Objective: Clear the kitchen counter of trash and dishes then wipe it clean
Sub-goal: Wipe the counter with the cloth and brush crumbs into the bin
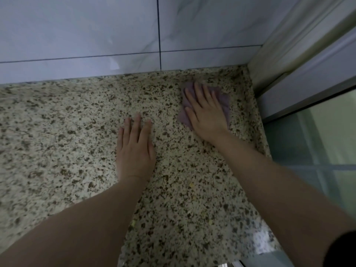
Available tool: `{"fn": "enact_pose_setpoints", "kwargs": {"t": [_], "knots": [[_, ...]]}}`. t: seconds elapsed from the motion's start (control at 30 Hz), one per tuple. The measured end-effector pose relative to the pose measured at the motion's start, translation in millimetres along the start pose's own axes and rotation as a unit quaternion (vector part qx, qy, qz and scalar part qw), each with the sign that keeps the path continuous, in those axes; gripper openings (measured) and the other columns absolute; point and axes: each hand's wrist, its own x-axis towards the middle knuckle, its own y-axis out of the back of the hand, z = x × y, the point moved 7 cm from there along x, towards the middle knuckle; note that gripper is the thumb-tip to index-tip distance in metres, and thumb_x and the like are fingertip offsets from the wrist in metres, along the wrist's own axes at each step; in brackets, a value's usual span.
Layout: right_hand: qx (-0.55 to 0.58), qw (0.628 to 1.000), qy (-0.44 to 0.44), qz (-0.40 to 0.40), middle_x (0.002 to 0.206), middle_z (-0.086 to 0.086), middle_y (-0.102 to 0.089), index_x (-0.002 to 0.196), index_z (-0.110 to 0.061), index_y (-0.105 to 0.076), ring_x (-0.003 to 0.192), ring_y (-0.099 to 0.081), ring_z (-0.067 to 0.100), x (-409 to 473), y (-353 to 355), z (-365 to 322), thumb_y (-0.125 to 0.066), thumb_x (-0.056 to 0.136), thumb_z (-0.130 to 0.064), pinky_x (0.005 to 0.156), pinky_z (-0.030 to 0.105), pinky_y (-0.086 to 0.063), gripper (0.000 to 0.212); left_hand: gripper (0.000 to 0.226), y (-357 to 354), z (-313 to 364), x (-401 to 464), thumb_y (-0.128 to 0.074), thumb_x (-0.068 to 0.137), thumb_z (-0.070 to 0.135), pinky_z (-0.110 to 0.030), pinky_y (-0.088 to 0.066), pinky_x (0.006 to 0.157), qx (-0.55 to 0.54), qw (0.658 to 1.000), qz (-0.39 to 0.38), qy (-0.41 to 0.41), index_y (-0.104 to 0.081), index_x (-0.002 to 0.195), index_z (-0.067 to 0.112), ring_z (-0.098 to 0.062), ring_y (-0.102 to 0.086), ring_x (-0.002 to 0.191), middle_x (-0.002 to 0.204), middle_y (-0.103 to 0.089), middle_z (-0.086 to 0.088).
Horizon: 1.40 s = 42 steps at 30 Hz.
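**Flat on cloth at far right corner of counter**

Mostly hidden under right hand [207, 114]: a purple cloth [224, 100], showing only as a fringe past the fingertips, beside the little finger and left of the thumb. Hard to make out its folds; slightly blurred. Cut off by the bottom edge: both upper arms, plus a dark sleeve [342, 249] at the lower right corner. Faint yellowish specks on the speckled granite counter [57, 132] toward its near edge, too small to identify. Beyond the counter's right edge, a glass panel [317, 151] and pale frame [300, 60], blurred.

Right fingers [198, 91] spread apart and laid flat, pressing the cloth down onto the counter near its far right corner, close to the tiled wall [77, 35] and just beside the frame. Nothing pinched or gripped; palm down.

Left hand [134, 149] flat on bare stone, palm down, fingers [137, 122] extended and close together, touching only the counter. Thumb tucked along the inner side, mostly out of sight. Placed near the middle of the counter, apart from the cloth.

Both forearms bare, reaching forward from the near edge; right arm angled inward toward the corner, left arm running nearly straight ahead.
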Motion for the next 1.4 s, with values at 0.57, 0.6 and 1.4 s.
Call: {"fn": "enact_pose_setpoints", "kwargs": {"t": [0.57,0.6,1.4], "knots": [[-0.032,0.999,0.029,-0.017,0.164,0.009,-0.016,0.157,-0.024,-0.017,0.148,-0.016,0.042,8,8,64,-0.019,0.104,-0.042,0.12,0.056,-0.011,0.056,0.05,-1,-1,0,-0.023,0.104,0.035,-0.042,-0.007,0.124,0.004,1.0,-0.006,0.009,-0.021,0.154,0.03,-0.018,0.002,0.153,0.165,-0.009,0.005],[-0.034,0.999,0.028,-0.014,0.164,0.006,-0.016,0.157,-0.026,-0.016,0.148,-0.015,0.042,8,8,66,-0.018,0.104,-0.044,0.12,0.056,-0.009,0.056,0.05,-1,-1,-1,-0.023,0.104,0.035,-0.042,-0.007,0.124,0.006,1.0,-0.007,0.007,-0.021,0.154,0.03,-0.018,0.002,0.153,0.165,-0.009,0.004],[0.185,0.979,-0.078,0.041,0.161,-0.003,-0.028,0.151,-0.024,-0.037,0.152,-0.014,0.02,-194,-22,-126,-0.027,0.106,-0.037,0.124,0.042,-0.009,0.048,0.053,-3,-2,-2,-0.024,0.1,0.028,-0.049,-0.006,0.123,-0.009,0.997,0.037,-0.067,-0.029,0.151,0.015,-0.035,-0.009,0.151,0.163,-0.017,-0.012]]}}
